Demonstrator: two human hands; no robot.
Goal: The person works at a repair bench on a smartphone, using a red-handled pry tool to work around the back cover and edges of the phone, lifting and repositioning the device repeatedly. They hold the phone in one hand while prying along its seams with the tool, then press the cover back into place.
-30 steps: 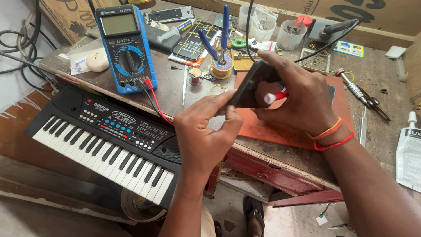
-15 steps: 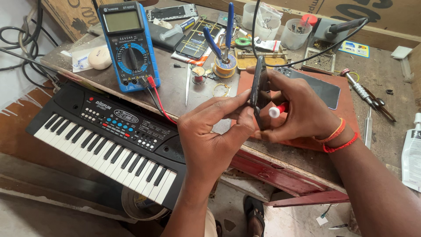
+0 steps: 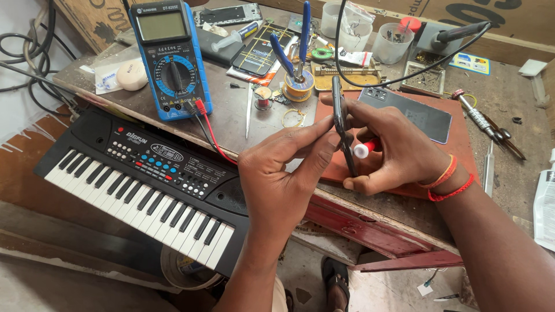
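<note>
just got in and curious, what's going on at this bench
A person is working on a phone held on edge over a red mat. The right hand holds it, with a small red-and-white tool tucked in the same grip, while the left hand pinches its near edge. A back cover lies on the mat. A multimeter and keyboard sit to the left.

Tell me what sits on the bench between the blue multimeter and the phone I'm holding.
In the head view, between multimeter and phone: red and black probe leads, metal tweezers, a small round tin.
</note>
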